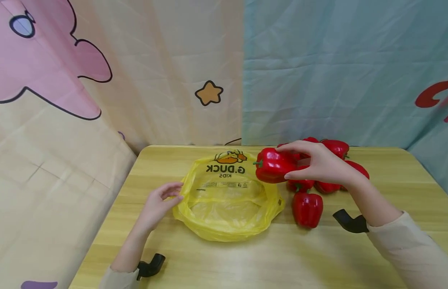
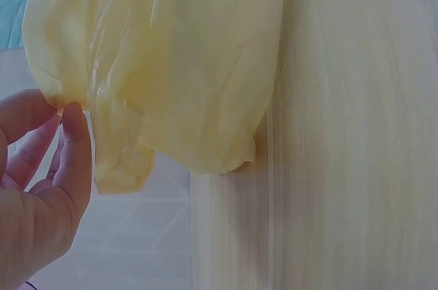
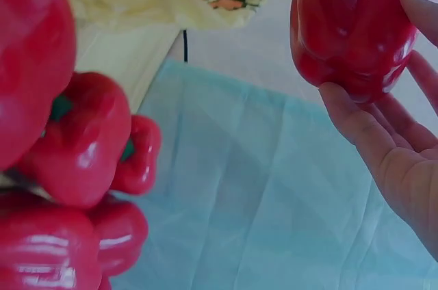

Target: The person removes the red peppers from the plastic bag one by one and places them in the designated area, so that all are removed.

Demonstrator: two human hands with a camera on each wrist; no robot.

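Note:
A red bell pepper (image 1: 272, 165) with a green stem is gripped in my right hand (image 1: 323, 162), raised beside the right rim of a yellow plastic bag (image 1: 224, 228). The right wrist view shows the thumb and fingers around that bell pepper (image 3: 356, 23). The bag lies on the table with its mouth spread wide and a duck print on its far inner side. At its left edge, my left hand (image 1: 159, 202) pinches the plastic between thumb and fingertips; the left wrist view shows this pinch on the yellow bag (image 2: 185, 64).
Several more red bell peppers (image 1: 308, 209) are heaped on the wooden table (image 1: 245, 261), right of the bag and partly behind my right hand. A printed curtain (image 1: 166, 72) hangs along the table's back edge. Black wrist mounts (image 1: 350, 222) sit on both forearms.

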